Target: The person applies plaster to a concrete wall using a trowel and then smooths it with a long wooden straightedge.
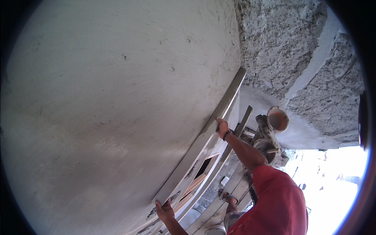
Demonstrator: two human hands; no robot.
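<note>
A long, straight plasterer's straightedge (196, 145) lies slantwise along the grey plastered wall (117, 98), its far end close to the corner. My left hand (166, 212) grips its lower near end, with the fingers around the edge. Farther up, my right hand (222, 128) is closed on the same straightedge, a dark bracelet at the wrist. Part of each hand's grip is hidden behind the tool's edge.
Rough, unsmoothed wall (282, 47) meets the plastered one at the corner. Below my right arm are a mortar-stained bucket (270, 124), another bucket (260, 145) with a wooden handle in it, and a narrow board (244, 118). Planks (209, 213) run under my sandalled foot (227, 196).
</note>
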